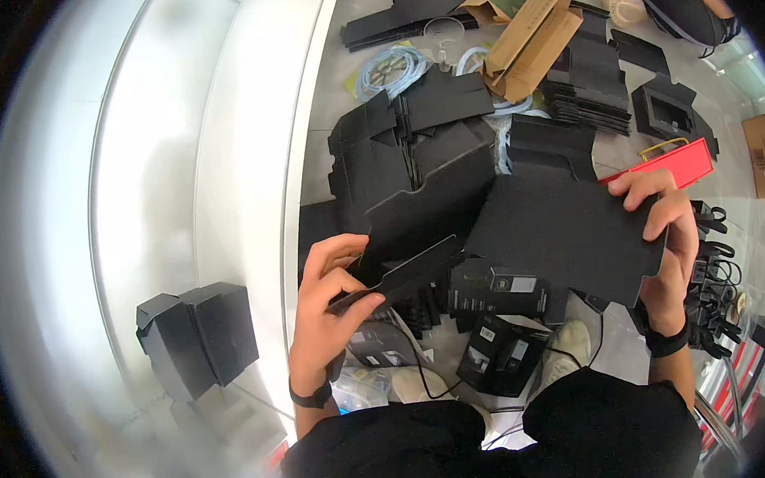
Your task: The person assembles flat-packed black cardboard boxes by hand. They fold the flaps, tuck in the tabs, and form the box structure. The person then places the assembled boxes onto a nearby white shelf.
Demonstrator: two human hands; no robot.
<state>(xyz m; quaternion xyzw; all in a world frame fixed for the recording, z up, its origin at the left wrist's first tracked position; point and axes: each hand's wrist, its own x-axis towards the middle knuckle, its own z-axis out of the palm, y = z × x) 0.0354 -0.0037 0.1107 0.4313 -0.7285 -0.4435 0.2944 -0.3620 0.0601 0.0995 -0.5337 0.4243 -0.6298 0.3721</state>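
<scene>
Between my hands is a partly folded black cardboard box [557,228], its wide panel lying to the right and narrower flaps standing up at the left. My left hand [327,299] pinches the edge of a left flap between thumb and fingers. On the far side, my right hand [667,230] grips the outer edge of the wide panel, fingers over the top and thumb hidden beneath. Under it, near my feet, sit a printed black box [503,354] and another printed black box [495,289]. Flat black cardboard pieces [368,152] lie just beyond.
Two black boxes [200,338] stand by the white wall panel [245,142] at left. Farther off are coiled pale blue tubing [391,70], brown cartons [532,41], stacked flat cardboard [586,95] and a red box [680,165]. Black cabled devices [713,280] line the right. Another person [675,2] is at top right.
</scene>
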